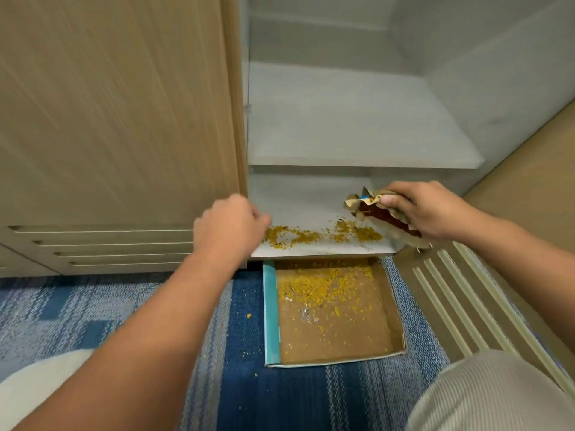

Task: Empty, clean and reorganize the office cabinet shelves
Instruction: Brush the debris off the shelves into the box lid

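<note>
Crumbs (323,234) just beyond your left hand (230,225), fingers curled and empty, want sweeping with the cloth (385,217) your right hand (426,213) grips, down into the box lid (334,309) below.

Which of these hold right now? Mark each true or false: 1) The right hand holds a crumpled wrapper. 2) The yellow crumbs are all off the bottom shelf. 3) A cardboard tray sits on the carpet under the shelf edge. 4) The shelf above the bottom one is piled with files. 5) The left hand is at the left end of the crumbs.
1) True. The right hand grips a crumpled wrapper.
2) False. Yellow crumbs lie along the front of the bottom shelf.
3) True. The cardboard tray lies on the carpet, with crumbs in it.
4) False. The upper shelf shows nothing on it.
5) True. The left hand, fingers curled, is beside the crumbs' left end.
</note>
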Available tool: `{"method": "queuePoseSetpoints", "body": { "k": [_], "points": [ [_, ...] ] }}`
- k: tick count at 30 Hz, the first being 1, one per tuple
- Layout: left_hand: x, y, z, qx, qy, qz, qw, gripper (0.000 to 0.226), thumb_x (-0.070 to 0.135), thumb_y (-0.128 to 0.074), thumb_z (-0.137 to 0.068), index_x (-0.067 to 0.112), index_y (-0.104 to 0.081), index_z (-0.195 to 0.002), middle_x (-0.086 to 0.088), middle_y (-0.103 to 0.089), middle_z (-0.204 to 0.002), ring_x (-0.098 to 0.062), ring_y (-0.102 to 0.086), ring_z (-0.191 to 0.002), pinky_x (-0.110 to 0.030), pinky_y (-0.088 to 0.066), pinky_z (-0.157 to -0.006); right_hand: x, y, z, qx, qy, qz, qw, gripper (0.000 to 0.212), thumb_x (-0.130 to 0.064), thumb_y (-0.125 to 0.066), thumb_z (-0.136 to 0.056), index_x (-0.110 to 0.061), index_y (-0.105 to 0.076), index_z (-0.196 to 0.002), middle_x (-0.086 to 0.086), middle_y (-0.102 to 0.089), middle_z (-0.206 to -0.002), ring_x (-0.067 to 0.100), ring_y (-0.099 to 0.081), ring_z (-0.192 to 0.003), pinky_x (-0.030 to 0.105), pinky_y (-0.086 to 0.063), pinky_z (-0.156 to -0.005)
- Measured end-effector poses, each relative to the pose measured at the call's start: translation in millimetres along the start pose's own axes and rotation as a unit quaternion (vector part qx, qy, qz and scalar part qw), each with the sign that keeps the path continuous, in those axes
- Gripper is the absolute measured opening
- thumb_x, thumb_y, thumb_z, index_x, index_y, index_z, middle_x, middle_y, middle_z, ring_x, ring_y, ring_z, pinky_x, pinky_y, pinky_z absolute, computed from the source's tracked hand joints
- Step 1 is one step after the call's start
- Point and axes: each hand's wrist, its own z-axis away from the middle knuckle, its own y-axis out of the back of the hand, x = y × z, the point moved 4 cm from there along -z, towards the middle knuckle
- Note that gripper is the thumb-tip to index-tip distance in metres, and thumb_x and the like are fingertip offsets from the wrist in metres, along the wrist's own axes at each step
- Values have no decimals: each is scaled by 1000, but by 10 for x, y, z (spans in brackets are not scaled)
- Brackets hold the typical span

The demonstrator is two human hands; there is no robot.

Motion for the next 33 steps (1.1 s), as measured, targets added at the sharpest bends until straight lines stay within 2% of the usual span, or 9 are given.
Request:
{"method": "queuePoseSetpoints", "body": {
  "k": [3, 6, 8, 11, 15, 18, 23, 29, 33],
  "points": [
    [-33, -388, 224, -98, -76, -229, 965, 27, 41, -51, -94, 31, -65, -115, -2, -69, -112, -25, -65, -102, -39, -46, -92, 359, -264, -194, 15, -68, -29, 997, 28, -29, -61, -98, -27, -64, -126, 5, -71, -117, 26, -64, -110, 33, -47, -88],
    [-109, -364, 299, -106, -97, -306, 941, 31, 41, -48, -94, 33, -62, -121, -1, -68, -116, -24, -63, -106, -36, -44, -88, 585, -521, -344, 16, -115, -53, 992, 38, -17, -62, -97, -25, -59, -134, 8, -66, -129, 28, -61, -117, 28, -45, -92],
    [-266, -187, 274, -64, -15, -219, 973, 30, 44, -48, -95, 35, -62, -119, -2, -69, -112, -26, -64, -100, -35, -47, -82, 661, -625, -442, 36, -125, -64, 989, 40, -11, -58, -99, -16, -56, -138, 9, -65, -127, 27, -61, -115, 18, -44, -88],
    [-472, -104, 304, -23, 120, -74, 990, 51, 53, -51, -95, 24, -49, -138, -12, -65, -124, -34, -61, -112, -42, -48, -91, 670, -758, -578, 49, -115, -86, 988, 26, -7, -54, -100, -6, -62, -125, 5, -66, -105, 17, -61, -93, -2, -35, -55],
    [-387, -270, 293, -34, 198, 209, 957, 92, 47, -54, -98, 11, 5, -158, -18, -36, -156, -35, -36, -141, -40, -29, -113, 583, -861, -671, 70, -105, -67, 990, 21, -11, -54, -101, -3, -58, -121, 7, -65, -108, 22, -58, -89, 23, -35, -61],
    [-299, -338, 172, 3, 210, 327, 921, 97, 40, -55, -98, 13, 18, -156, -12, -36, -156, -30, -36, -141, -35, -27, -113, 565, -912, -669, 68, -98, -44, 992, 29, -12, -57, -100, -3, -48, -126, 18, -64, -110, 26, -54, -84, 29, -35, -69],
    [-292, -384, 13, 42, 219, 399, 890, 98, 37, -55, -96, 7, 18, -154, -15, -44, -149, -31, -45, -134, -39, -31, -115, 670, -874, -758, 60, -92, 3, 994, 28, -11, -51, -101, -14, -45, -128, 17, -63, -100, 31, -59, -78, 42, -49, -64],
    [-202, -421, 39, 50, 189, 395, 898, 93, 24, -56, -97, 7, 14, -156, -12, -40, -150, -17, -38, -127, -23, -23, -93, 908, -815, -978, 52, -128, 60, 989, 48, 6, -41, -95, -24, -54, -130, 13, -62, -115, 32, -62, -94, 42, -53, -78],
    [-250, -483, -6, 54, 179, 393, 900, 99, 25, -61, -94, 10, 14, -156, -12, -47, -145, -25, -38, -135, -29, -28, -103, 1092, -1019, -1103, 43, -157, 65, 985, 56, 8, -40, -94, -27, -52, -136, 15, -64, -121, 34, -63, -100, 35, -50, -75]
  ]
}}
